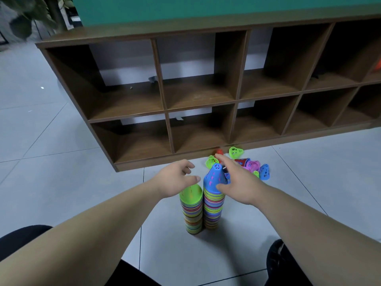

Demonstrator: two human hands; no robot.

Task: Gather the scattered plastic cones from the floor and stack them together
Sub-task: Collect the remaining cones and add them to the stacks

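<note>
Two striped stacks of nested cones stand upright, touching. The tall stack carries a perforated blue cone on top. Left of it stands the shorter stack, green-topped. Beyond it, loose cones lie tumbled together.

The grey tiled floor is carrying everything. Two tall striped stacks are standing on it, touching side by side: the left stack is showing a green top, and the right stack is ending in a blue one. Beyond them, loose cones are lying clustered near the shelf, which is also sitting on the floor: a green cone, a second green cone, a red cone, a pink cone and a blue cone.
</note>
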